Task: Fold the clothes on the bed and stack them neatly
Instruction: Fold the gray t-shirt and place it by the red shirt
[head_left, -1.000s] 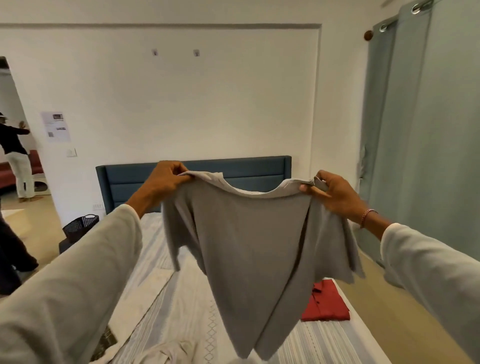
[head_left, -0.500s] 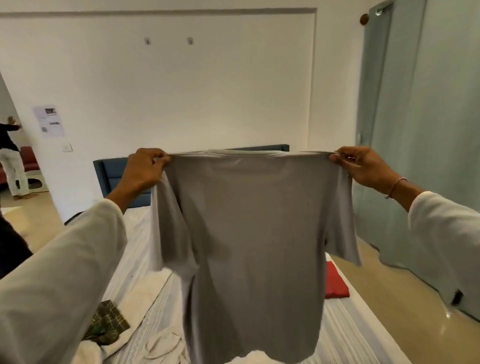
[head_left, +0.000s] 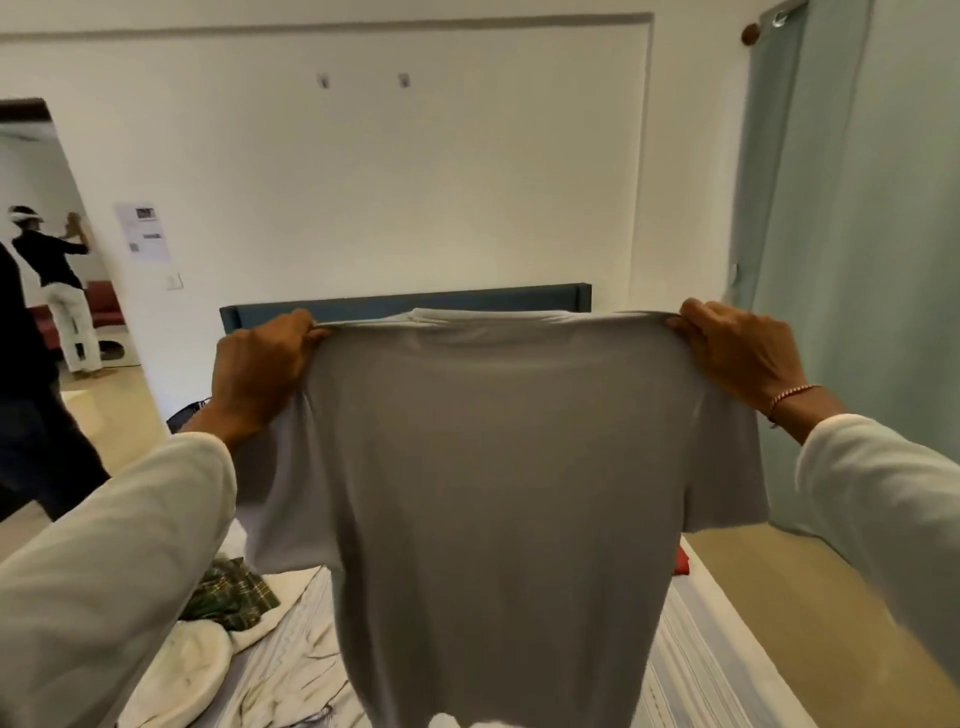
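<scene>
We hold a grey T-shirt up in the air above the bed, spread flat and hanging straight down. Our left hand has its grip clenched on one shoulder seam, our right hand on the other. Below lie a green plaid garment and a cream blanket; beyond, a blue headboard.

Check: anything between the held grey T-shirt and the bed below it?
Nothing visible. Left hand and right hand grip the grey T-shirt by its shoulders; it hangs over the striped bed, hiding what's directly beneath.
</scene>
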